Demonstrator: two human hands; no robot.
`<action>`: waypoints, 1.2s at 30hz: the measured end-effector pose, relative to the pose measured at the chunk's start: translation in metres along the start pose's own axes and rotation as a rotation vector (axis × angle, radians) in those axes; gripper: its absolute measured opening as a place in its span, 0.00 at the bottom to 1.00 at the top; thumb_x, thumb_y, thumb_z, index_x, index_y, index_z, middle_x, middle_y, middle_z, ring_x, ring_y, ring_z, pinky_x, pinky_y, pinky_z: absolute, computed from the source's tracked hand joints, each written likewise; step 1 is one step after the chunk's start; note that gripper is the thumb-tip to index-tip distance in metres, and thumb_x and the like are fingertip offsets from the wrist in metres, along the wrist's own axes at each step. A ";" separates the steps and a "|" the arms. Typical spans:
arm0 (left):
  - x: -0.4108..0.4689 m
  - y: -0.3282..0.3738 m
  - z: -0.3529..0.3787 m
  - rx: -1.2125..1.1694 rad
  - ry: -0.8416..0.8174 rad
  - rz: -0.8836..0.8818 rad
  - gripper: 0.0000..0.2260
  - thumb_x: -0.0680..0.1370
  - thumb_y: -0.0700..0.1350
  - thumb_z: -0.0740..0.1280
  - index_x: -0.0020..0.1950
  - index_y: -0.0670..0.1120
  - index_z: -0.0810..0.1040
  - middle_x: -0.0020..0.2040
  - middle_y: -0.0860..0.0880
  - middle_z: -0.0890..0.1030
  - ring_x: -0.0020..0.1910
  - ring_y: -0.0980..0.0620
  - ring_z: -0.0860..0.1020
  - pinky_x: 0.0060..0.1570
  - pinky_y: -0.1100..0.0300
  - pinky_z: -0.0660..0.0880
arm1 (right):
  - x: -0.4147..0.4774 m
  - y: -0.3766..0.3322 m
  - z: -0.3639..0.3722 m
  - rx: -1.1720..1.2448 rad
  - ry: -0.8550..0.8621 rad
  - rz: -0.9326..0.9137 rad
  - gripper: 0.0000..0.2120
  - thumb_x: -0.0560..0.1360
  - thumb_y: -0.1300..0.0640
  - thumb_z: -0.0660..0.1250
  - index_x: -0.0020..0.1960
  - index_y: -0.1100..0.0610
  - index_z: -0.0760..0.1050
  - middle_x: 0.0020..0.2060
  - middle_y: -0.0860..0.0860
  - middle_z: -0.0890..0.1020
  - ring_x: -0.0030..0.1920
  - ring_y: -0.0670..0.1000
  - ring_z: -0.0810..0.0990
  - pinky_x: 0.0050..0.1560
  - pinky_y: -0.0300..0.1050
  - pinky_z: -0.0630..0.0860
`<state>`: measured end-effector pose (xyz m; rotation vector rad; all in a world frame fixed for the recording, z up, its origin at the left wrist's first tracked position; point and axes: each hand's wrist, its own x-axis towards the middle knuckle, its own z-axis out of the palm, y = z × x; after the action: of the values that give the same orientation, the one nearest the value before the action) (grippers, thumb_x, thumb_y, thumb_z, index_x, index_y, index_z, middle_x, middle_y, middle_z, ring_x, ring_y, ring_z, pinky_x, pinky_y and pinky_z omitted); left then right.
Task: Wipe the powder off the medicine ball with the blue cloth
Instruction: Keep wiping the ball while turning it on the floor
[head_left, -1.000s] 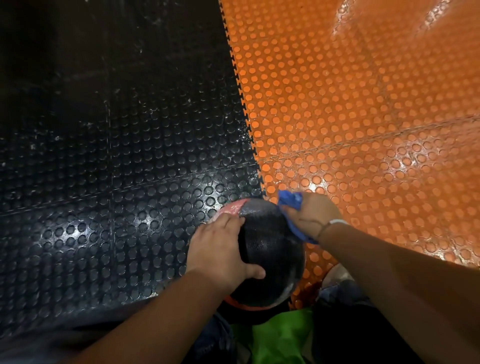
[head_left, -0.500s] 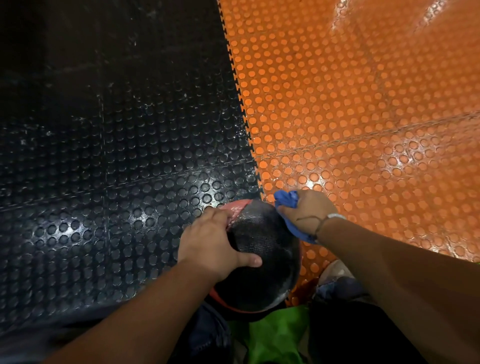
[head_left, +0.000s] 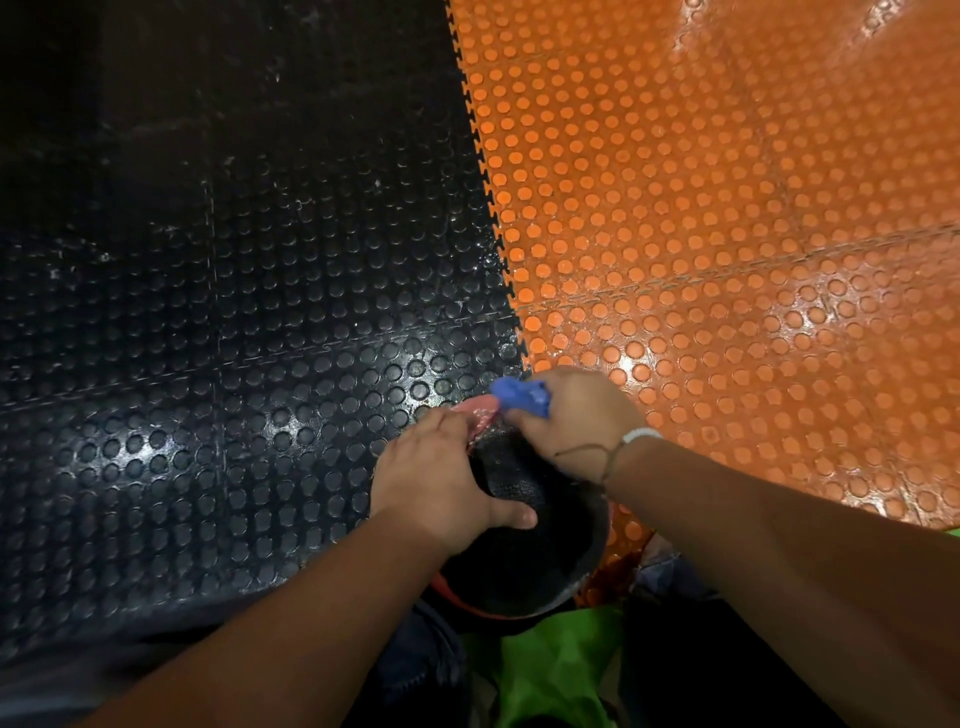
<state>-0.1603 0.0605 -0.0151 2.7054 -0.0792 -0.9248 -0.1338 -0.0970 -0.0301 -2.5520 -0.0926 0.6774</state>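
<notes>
A black medicine ball (head_left: 540, 551) with a red panel at its far side rests on the studded floor close to my knees. Pale powder shows on the red panel (head_left: 480, 410). My left hand (head_left: 441, 483) lies flat on the ball's left top, thumb stretched across the black surface. My right hand (head_left: 576, 421) is closed around a bunched blue cloth (head_left: 522, 397) and presses it on the ball's far top edge, beside the red panel. Much of the ball is hidden under both hands.
The floor is made of interlocking studded mats, black (head_left: 234, 312) on the left and orange (head_left: 727, 234) on the right, joined along a toothed seam. A green garment (head_left: 545, 670) and dark trousers fill the bottom edge below the ball.
My right hand has slid the blue cloth leftward from the ball's right side to its far top by the red panel. My left hand stays on the ball.
</notes>
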 end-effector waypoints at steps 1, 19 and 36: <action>0.000 -0.001 0.000 -0.008 0.005 -0.004 0.46 0.56 0.69 0.75 0.68 0.52 0.66 0.63 0.54 0.69 0.65 0.52 0.69 0.65 0.56 0.66 | -0.004 -0.011 0.003 -0.007 0.004 -0.078 0.12 0.76 0.45 0.61 0.52 0.53 0.75 0.44 0.49 0.77 0.44 0.49 0.76 0.46 0.46 0.77; -0.004 0.001 -0.001 -0.099 -0.035 0.096 0.49 0.56 0.63 0.78 0.72 0.54 0.62 0.69 0.58 0.64 0.69 0.55 0.62 0.67 0.61 0.58 | 0.001 0.016 -0.014 -0.093 -0.073 0.156 0.11 0.77 0.48 0.60 0.42 0.54 0.70 0.35 0.47 0.73 0.40 0.50 0.76 0.37 0.39 0.72; -0.002 0.001 0.005 -0.047 -0.037 -0.018 0.52 0.52 0.71 0.75 0.70 0.50 0.64 0.66 0.53 0.67 0.67 0.52 0.66 0.69 0.57 0.61 | -0.015 -0.034 -0.002 -0.202 -0.038 -0.233 0.12 0.77 0.48 0.57 0.55 0.51 0.74 0.48 0.48 0.76 0.48 0.50 0.75 0.45 0.40 0.70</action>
<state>-0.1645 0.0586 -0.0177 2.6506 -0.0398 -0.9701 -0.1443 -0.0710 -0.0056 -2.6613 -0.4854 0.6534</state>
